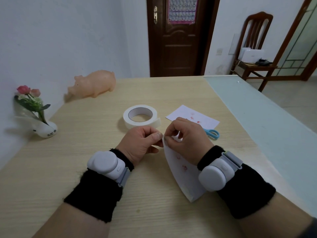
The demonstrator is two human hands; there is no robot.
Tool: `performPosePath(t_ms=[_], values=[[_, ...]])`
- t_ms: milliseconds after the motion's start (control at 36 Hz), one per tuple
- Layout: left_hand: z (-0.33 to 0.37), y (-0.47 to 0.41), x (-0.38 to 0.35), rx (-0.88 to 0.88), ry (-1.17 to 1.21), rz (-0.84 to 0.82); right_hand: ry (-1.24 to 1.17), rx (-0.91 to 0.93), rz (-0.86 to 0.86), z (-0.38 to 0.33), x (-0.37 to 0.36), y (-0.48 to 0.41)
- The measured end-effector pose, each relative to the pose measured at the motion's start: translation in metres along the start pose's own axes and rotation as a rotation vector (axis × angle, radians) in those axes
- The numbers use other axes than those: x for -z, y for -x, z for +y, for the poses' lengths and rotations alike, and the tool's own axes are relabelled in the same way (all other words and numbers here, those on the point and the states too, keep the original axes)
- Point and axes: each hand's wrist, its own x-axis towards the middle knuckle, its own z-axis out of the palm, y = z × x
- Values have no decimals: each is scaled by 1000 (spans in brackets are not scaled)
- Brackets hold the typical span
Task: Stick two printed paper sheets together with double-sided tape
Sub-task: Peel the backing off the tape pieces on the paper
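Held sheet (184,170): white paper with faint pink prints, curved, its top edge lifted, its lower corner near the bench (68,169).
Left hand (140,143): knuckles up, thumb and forefinger pressed together on the sheet's top corner.
Right hand (187,141): beside the left hand, fingers (167,138) pinching the same corner; whether they grip paper or a strip of tape cannot be told.
Second sheet (193,117): flat on the bench, just beyond the right hand.
Tape roll (140,115): white, lying flat, left of the second sheet.
Scissors (211,133): blue handles, showing past the right hand.
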Motion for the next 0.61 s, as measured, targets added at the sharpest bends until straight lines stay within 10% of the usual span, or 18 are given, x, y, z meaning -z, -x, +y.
performPosePath(t_ms=[611], values=[[1,0,-1,22,69,38,11,84,46,2,-1,0]])
